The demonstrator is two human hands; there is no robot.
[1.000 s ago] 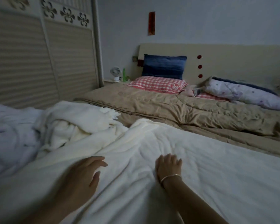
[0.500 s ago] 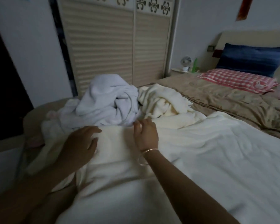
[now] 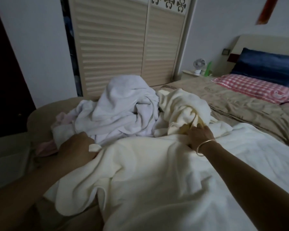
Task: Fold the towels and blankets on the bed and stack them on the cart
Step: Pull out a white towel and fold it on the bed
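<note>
At foot of bed (image 3: 240, 110) | cream blanket (image 3: 148, 172) lies spread | its corner is now gripped by left hand (image 3: 77, 147), far edge pinched by right hand (image 3: 200, 135), both previously flat | first fold judged begun.

Left grip (image 3: 77, 145) curled tight, right grip (image 3: 199, 135) fingers hooked (knuckles up); both forearms outstretched.

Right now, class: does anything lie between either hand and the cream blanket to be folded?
Nothing visible does. The left hand grips the cream blanket by a corner; the right hand touches cream folds at its far edge. The cart is not in view.
</note>
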